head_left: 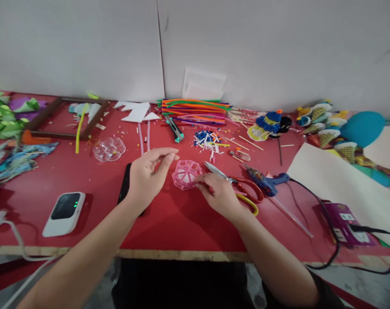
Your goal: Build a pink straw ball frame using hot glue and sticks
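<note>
From here I see the right hand (221,194) pinching the pink spoked lattice (186,171), likely steadying it, the left hand (147,177) pressing thumb to forefinger.

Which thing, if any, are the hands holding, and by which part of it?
The right hand pinches the pink openwork piece at its right edge; whether the left hand pinches anything cannot be told.

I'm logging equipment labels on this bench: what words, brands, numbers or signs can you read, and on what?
No text can be read with certainty.
White device: green lights on its dark screen; any markings are too small to read.
Purple power box: pale patches, but no legible lettering.
Blue glue gun: any marking is too blurred to read.
</note>
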Tool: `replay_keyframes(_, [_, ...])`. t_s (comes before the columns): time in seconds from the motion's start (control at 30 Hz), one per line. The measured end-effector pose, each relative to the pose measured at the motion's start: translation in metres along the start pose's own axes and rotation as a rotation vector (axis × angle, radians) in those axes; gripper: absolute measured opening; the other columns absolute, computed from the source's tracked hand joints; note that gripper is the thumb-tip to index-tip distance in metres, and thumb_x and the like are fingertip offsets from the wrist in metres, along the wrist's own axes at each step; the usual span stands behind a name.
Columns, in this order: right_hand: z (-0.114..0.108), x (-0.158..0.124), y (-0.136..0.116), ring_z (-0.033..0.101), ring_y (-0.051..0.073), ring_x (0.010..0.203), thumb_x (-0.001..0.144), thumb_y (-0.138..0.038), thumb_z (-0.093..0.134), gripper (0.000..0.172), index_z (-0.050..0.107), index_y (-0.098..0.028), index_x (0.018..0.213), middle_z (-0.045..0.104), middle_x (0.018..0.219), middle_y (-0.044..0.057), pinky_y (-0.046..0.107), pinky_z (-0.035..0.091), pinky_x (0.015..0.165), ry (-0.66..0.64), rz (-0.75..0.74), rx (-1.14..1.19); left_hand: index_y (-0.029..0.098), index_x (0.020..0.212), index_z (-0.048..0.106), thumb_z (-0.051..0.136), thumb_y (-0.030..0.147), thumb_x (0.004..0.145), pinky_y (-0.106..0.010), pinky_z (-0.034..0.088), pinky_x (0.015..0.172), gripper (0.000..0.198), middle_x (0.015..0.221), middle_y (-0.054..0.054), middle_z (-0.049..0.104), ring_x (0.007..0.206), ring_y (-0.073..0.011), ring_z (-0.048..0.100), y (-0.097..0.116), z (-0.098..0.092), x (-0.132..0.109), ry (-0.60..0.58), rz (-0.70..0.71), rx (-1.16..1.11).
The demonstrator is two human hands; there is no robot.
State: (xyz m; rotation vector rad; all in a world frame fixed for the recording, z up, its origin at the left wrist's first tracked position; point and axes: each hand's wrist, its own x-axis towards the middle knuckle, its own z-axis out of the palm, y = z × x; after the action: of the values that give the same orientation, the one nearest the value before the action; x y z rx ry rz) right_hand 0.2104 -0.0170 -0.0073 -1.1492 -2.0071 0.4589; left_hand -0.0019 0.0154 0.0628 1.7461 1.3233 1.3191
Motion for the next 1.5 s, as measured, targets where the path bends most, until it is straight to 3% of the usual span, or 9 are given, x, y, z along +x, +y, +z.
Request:
replay_keyframes(0.37, [0.007, 0.001, 0.005, 0.073, 0.02, 0.087, 0.096, -0.012, 0.052, 0.022, 0.072, -0.02, 0.099, 0.078, 0.094, 0.008, 0.034, 0.061, 0.079, 0.014, -0.079, -0.079, 0.021, 0.085, 0.081, 0.076, 0.014, 0.082, -0.04, 0.051, 0.102, 0.009, 0.1, -0.008, 0.081, 0.103, -0.0262, 0.072, -0.034, 0.097, 0.11, -0.394, 0.262, 0.38])
replay_keyframes(0.5, [0.006, 0.0, 0.005, 0.073, 0.021, 0.087, 0.097, -0.014, 0.053, 0.021, 0.073, -0.02, 0.1, 0.078, 0.095, 0.009, 0.035, 0.06, 0.079, 0.015, -0.085, -0.101, 0.021, 0.097, 0.082, 0.063, 0.004, 0.082, -0.041, 0.046, 0.109, 0.029, 0.111, -0.008, 0.079, 0.112, -0.0258, 0.07, -0.045, 0.09, 0.12, -0.476, 0.295, 0.368])
replay_keyframes(0.7, [0.005, -0.001, 0.004, 0.072, 0.021, 0.086, 0.098, -0.015, 0.052, 0.021, 0.073, -0.021, 0.101, 0.078, 0.094, 0.009, 0.035, 0.06, 0.078, 0.0, -0.076, -0.103, 0.017, 0.093, 0.079, 0.049, 0.006, 0.085, -0.037, 0.052, 0.099, 0.033, 0.101, -0.008, 0.081, 0.1, -0.0224, 0.073, -0.053, 0.068, 0.12, -0.392, 0.204, 0.305])
replay_keyframes(0.83, [0.005, -0.001, 0.004, 0.073, 0.021, 0.089, 0.097, -0.016, 0.054, 0.02, 0.073, -0.021, 0.101, 0.078, 0.096, 0.008, 0.035, 0.06, 0.082, -0.017, -0.051, -0.08, 0.014, 0.121, 0.07, 0.042, 0.016, 0.096, -0.03, 0.058, 0.083, 0.038, 0.097, -0.008, 0.082, 0.085, -0.0172, 0.075, -0.044, 0.06, 0.111, -0.429, 0.134, 0.212])
replay_keyframes(0.93, [0.001, 0.0, 0.002, 0.074, 0.021, 0.088, 0.096, -0.015, 0.054, 0.02, 0.073, -0.022, 0.099, 0.078, 0.094, 0.007, 0.034, 0.061, 0.081, 0.014, -0.02, -0.054, 0.015, 0.124, 0.069, 0.045, 0.022, 0.098, -0.028, 0.057, 0.081, 0.035, 0.096, -0.008, 0.082, 0.085, -0.0163, 0.075, -0.027, 0.046, 0.091, -0.458, 0.123, 0.119])
replay_keyframes(1.1, [-0.007, 0.002, -0.004, 0.075, 0.021, 0.084, 0.095, -0.016, 0.057, 0.017, 0.073, -0.022, 0.098, 0.079, 0.092, 0.006, 0.032, 0.061, 0.077, 0.152, 0.067, -0.021, 0.018, 0.098, 0.073, 0.06, 0.036, 0.094, -0.023, 0.049, 0.063, 0.023, 0.082, -0.004, 0.077, 0.07, -0.0144, 0.068, -0.005, 0.016, 0.031, -0.274, 0.13, 0.129])
replay_keyframes(1.2, [-0.01, 0.002, -0.009, 0.076, 0.021, 0.086, 0.095, -0.018, 0.058, 0.017, 0.073, -0.024, 0.098, 0.08, 0.094, 0.006, 0.032, 0.062, 0.078, 0.223, 0.121, -0.023, 0.019, 0.069, 0.067, 0.061, 0.038, 0.094, -0.024, 0.041, 0.052, 0.031, 0.061, 0.0, 0.066, 0.053, -0.012, 0.056, -0.008, 0.012, -0.006, -0.273, 0.101, 0.254])
replay_keyframes(1.33, [-0.012, 0.001, -0.015, 0.075, 0.019, 0.082, 0.096, -0.022, 0.059, 0.015, 0.073, -0.025, 0.1, 0.08, 0.094, 0.005, 0.03, 0.061, 0.072, 0.29, 0.19, -0.05, 0.02, 0.085, 0.062, 0.077, 0.041, 0.08, -0.026, 0.054, 0.061, 0.026, 0.083, -0.003, 0.075, 0.072, -0.0179, 0.072, -0.024, 0.026, -0.036, -0.242, -0.255, 0.022])
replay_keyframes(1.5, [-0.013, 0.001, -0.019, 0.076, 0.019, 0.084, 0.097, -0.022, 0.059, 0.014, 0.072, -0.025, 0.098, 0.08, 0.093, 0.004, 0.031, 0.062, 0.076, 0.348, 0.117, -0.07, 0.021, 0.102, 0.057, 0.09, 0.03, 0.067, -0.034, 0.064, 0.077, 0.05, 0.104, -0.011, 0.079, 0.093, -0.0219, 0.078, -0.026, 0.051, -0.041, -0.268, -0.717, -0.529])
